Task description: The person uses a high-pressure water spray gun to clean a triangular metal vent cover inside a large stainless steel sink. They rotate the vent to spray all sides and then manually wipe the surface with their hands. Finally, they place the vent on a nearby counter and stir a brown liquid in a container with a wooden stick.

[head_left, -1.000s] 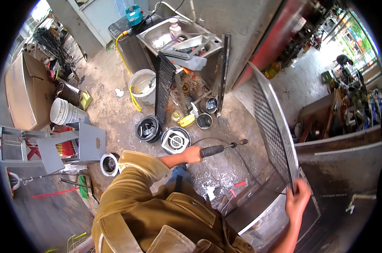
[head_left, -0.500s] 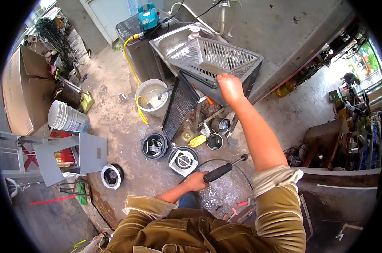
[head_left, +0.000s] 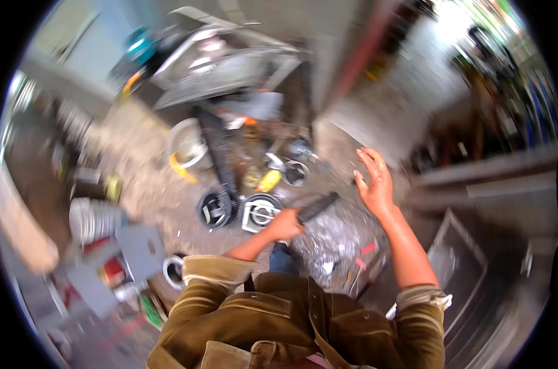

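The black tool (head_left: 319, 206) shows as 1 thick, straight, rod-shaped grip with a dull, dark surface. The left hand (head_left: 284, 225) is closed around its near end, so only the length beyond the fist is visible. It slants upward to the right in the view, above the shiny wet floor (head_left: 337, 237), its blunt far end toward the raised right hand (head_left: 375, 184) but apart from it. Anything thinner past that end is too blurred to tell. The white square frame (head_left: 252, 221) lies to its left.
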Demonstrator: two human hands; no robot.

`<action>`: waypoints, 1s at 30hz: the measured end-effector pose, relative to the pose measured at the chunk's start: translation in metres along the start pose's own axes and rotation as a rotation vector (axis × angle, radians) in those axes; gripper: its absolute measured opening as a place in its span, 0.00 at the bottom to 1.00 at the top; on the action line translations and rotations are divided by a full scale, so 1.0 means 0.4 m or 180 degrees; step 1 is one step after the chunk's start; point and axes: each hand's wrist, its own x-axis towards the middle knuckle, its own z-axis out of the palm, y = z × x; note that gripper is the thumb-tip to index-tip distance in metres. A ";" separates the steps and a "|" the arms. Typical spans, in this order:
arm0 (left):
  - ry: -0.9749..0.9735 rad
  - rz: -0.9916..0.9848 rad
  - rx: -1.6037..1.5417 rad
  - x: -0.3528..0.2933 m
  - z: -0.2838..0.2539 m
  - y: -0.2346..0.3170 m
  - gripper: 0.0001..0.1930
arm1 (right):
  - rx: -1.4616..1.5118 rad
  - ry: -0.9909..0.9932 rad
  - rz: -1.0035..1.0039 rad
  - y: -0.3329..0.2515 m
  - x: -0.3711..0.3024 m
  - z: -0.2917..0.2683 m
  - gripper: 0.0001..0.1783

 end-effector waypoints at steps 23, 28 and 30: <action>-0.2473 0.1949 0.2352 -0.173 1.327 0.904 0.23 | 0.1014 0.4152 0.5169 0.142 -2.375 -0.642 0.18; -0.2782 0.2227 0.2686 -0.075 1.530 0.998 0.21 | 0.1845 0.5261 0.5416 0.320 -2.450 -0.647 0.17; -0.2874 0.2214 0.2767 -0.012 1.603 1.036 0.20 | 0.1601 0.5330 0.5655 0.387 -2.471 -0.654 0.16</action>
